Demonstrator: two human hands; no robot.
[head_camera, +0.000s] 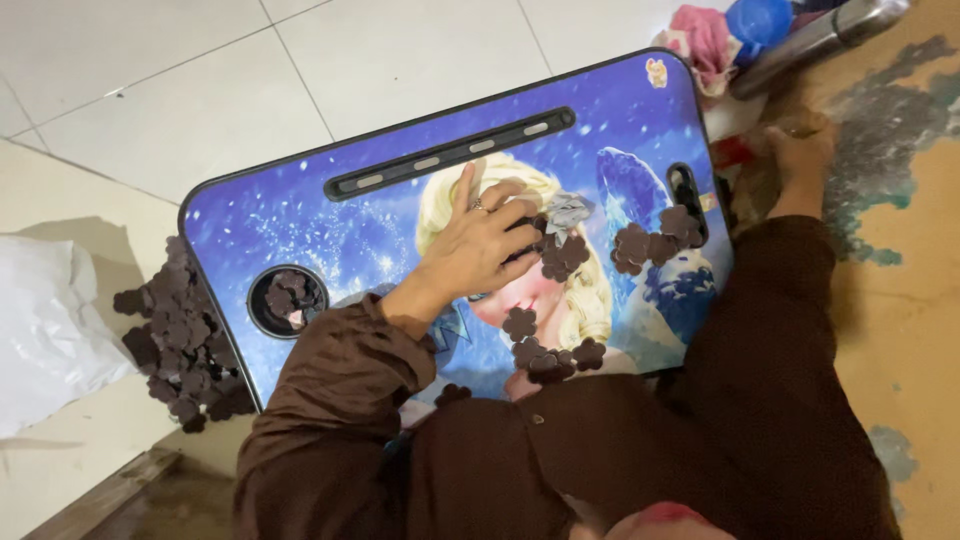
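A small lap table with a blue cartoon picture on top lies in front of me. Brown flower-shaped cutouts lie scattered on it, and a grey one sits among them. My left hand, a ring on one finger, rests at the middle of the table, its fingertips pinched on a brown cutout beside the grey one. My right hand reaches past the table's right edge and rests on the patchy floor; its fingers are curled, and whether it holds anything is hidden.
A heap of brown cutouts lies off the table's left edge, with more in the round cup hole. White plastic sheet lies at far left. A metal flask, pink cloth and blue lid sit at top right.
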